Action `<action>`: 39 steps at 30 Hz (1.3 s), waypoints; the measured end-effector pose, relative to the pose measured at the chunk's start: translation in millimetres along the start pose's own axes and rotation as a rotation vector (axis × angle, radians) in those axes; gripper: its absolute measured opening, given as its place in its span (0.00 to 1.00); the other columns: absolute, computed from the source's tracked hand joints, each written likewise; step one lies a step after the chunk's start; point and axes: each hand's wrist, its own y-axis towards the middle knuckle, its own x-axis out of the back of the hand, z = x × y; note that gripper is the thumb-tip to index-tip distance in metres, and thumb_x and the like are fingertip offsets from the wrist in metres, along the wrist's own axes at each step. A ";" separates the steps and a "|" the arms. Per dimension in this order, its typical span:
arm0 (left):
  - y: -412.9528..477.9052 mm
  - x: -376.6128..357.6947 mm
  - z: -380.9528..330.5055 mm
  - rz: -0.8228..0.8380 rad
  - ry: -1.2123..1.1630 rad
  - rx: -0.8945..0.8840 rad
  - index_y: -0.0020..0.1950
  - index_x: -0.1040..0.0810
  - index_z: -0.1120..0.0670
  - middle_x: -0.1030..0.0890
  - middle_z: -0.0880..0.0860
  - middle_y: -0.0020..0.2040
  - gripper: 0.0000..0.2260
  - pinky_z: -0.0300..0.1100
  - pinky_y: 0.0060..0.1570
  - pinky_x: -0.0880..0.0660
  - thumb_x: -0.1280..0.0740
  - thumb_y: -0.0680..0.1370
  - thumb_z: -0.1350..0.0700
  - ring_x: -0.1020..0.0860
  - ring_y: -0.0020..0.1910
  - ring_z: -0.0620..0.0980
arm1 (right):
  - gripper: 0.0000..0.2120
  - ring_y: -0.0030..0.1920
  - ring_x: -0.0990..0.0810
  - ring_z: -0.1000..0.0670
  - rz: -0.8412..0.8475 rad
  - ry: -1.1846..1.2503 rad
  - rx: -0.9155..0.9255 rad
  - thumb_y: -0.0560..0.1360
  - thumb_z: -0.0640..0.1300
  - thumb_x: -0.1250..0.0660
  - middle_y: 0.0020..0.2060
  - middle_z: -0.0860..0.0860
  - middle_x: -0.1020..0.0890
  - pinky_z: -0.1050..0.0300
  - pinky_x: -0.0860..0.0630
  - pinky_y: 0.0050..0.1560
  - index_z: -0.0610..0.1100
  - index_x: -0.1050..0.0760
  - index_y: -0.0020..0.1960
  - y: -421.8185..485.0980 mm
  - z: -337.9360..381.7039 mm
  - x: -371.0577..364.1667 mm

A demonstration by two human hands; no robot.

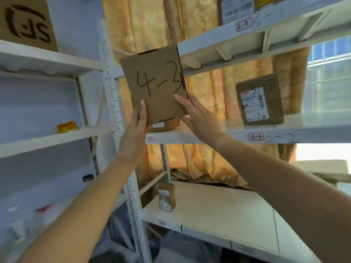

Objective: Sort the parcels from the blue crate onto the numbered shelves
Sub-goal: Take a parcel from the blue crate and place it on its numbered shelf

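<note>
A flat brown cardboard parcel with "4-3" handwritten on its face is held up in front of the white shelving. My left hand grips its lower left corner, thumb on the face. My right hand holds the lower right edge, its fingers spread along the face. The shelf behind it bears the labels "3-2" and "3-3". A higher shelf is labelled "2-3". The blue crate is out of view.
A labelled box stands on the 3-3 shelf, another on the 2-3 shelf. A small box sits on the low shelf. At left a second rack holds an "SF" carton and an orange object.
</note>
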 end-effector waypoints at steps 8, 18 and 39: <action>-67.0 -58.0 -46.0 0.177 -0.034 0.021 0.77 0.59 0.57 0.37 0.66 0.71 0.43 0.53 0.55 0.23 0.31 0.73 0.67 0.31 0.65 0.61 | 0.29 0.60 0.23 0.41 0.088 -0.120 -0.175 0.72 0.41 0.29 0.68 0.39 0.29 0.45 0.24 0.58 0.44 0.34 0.71 -109.6 -7.4 -5.0; -164.3 -86.6 -94.7 0.383 -0.261 -0.052 0.76 0.48 0.59 0.33 0.67 0.70 0.41 0.44 0.37 0.21 0.30 0.69 0.73 0.21 0.56 0.63 | 0.32 0.58 0.21 0.38 0.378 -0.178 -0.323 0.77 0.40 0.36 0.73 0.42 0.36 0.41 0.20 0.52 0.51 0.46 0.76 -233.8 3.8 27.9; -241.4 -294.2 -148.3 0.677 -0.604 0.147 0.73 0.51 0.48 0.47 0.53 0.77 0.35 0.31 0.49 0.22 0.35 0.74 0.65 0.20 0.51 0.47 | 0.30 0.62 0.23 0.53 0.671 -0.054 -0.662 0.81 0.46 0.44 0.77 0.51 0.56 0.62 0.28 0.63 0.64 0.59 0.72 -390.4 -117.7 -84.1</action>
